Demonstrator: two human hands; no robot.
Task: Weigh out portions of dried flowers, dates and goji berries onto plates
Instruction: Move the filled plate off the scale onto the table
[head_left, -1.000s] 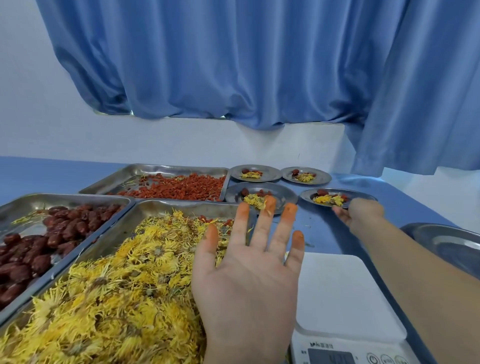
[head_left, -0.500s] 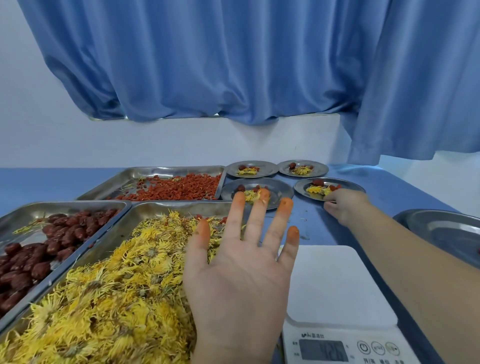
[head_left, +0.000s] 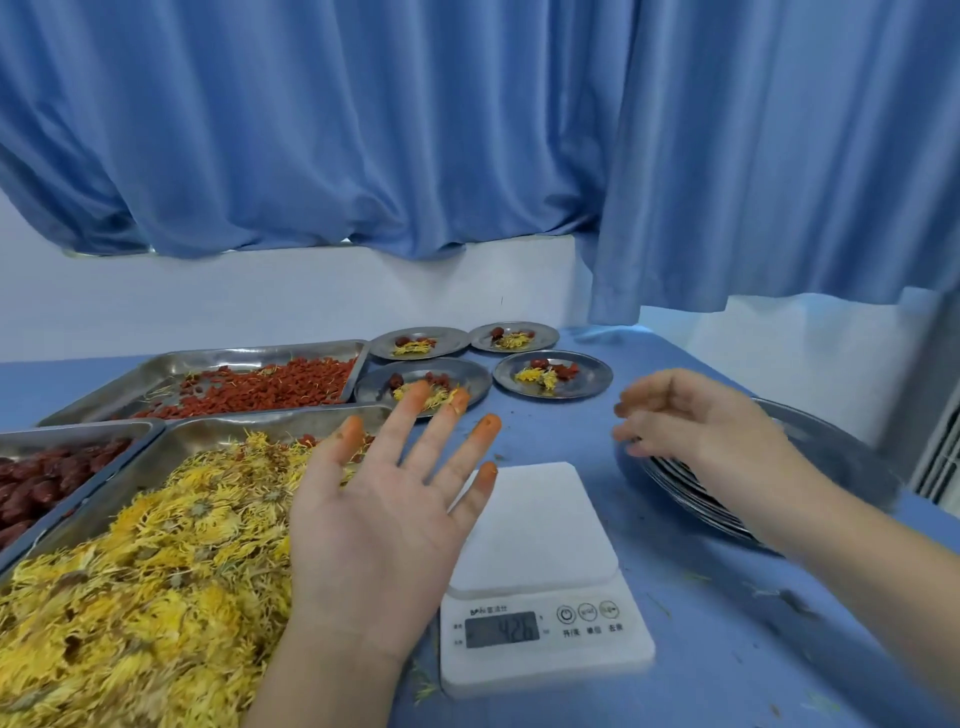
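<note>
Our left hand (head_left: 379, 519) hovers by the white digital scale (head_left: 535, 519), grip released. At 3 o'clock, our right hand (head_left: 701, 431) curls over stacked round steel plates (head_left: 841, 457); we cannot tell its grip.

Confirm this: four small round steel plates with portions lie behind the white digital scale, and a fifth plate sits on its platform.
Wrong in one point. The head view shows the white digital scale with a bare platform; no plate sits on it. The four small round steel plates with portions do lie behind it.
</note>
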